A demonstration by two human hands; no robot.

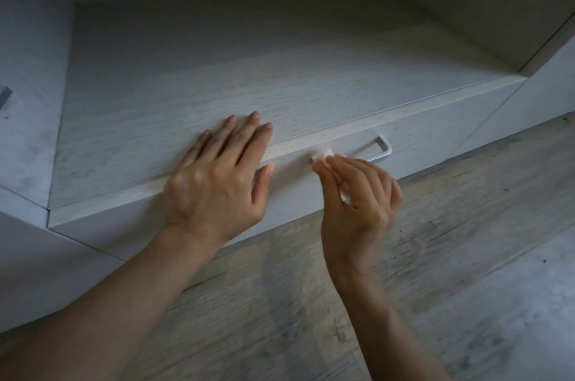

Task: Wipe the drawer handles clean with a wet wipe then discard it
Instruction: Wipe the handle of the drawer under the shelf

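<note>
Hands are pictured at a low cabinet (217, 69) finished in pale wood grain, viewed from above in dim light. The left hand (214, 181) is laid flat on the cabinet top near its front edge, with the fingers straight and slightly spread, the thumb hooked over the edge, and nothing held. A small white wet wipe (323, 154) is pinched between the thumb and fingertips of the right hand (357, 194), and more of it is bunched inside the curled fingers. The wipe is pressed against the left end of the silver drawer handle (385, 144), a slim metal bar mounted on the drawer front (441, 134) just below the top. The handle's right end is left uncovered. Grey wood-look floor (451, 256) is seen beneath both forearms. A small dark object (4, 97) at the left edge cannot be made out.
</note>
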